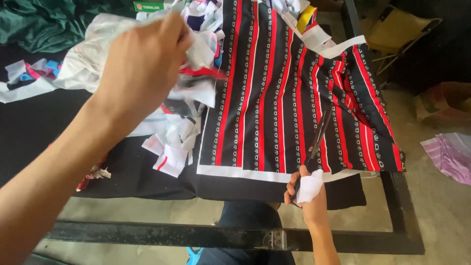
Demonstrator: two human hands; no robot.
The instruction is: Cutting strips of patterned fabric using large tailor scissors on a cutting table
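**A:** ok so what have you got going on at the table?

**B:** your right hand [308,189] is down at the near edge, fingers curled through the handles of the black-handled metal scissors [316,142], and there's a white wrap on the thumb. The blades are parted a bit and lie on the black fabric with red and white stripes [274,93], which is spread flat over the black-covered table [29,132], its right side hanging off the edge

**A:** and your other hand?

**B:** your left hand [140,68] is raised above the pile of white and coloured fabric scraps [179,132], fingers pressed together, pinching a bunch of those scraps. It's blurry, so can't tell exactly which strips. A crumpled dark green cloth [44,22] sits far left, a pink striped cloth [451,157] lies on the floor at right
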